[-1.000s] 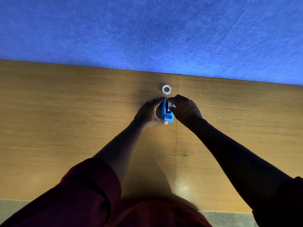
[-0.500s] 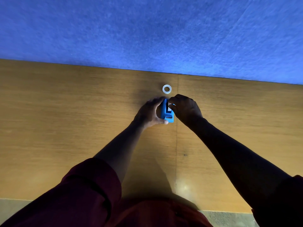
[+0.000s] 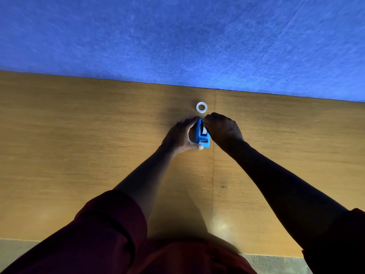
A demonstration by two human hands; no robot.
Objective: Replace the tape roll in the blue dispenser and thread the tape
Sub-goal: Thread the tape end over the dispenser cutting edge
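Observation:
A small blue tape dispenser (image 3: 199, 136) stands on the wooden table (image 3: 79, 147), its cutter end toward me. My left hand (image 3: 180, 136) wraps its left side, thumb at the near end. My right hand (image 3: 223, 130) presses against its right and top, fingers curled over a white strip of tape (image 3: 204, 131) showing in the dispenser's slot. What the right fingertips pinch is hidden. A white ring, a tape core or roll (image 3: 201, 107), lies flat on the table just beyond the dispenser, touched by neither hand.
A blue felt wall panel (image 3: 177, 40) rises right behind the table's far edge. A seam (image 3: 213, 184) runs down the tabletop toward me. My dark red sleeves (image 3: 98, 234) fill the bottom of the view.
Both hands stay on the dispenser. My right fingers have crept slightly over its top, and more white tape shows in the slot. The white ring has not moved.

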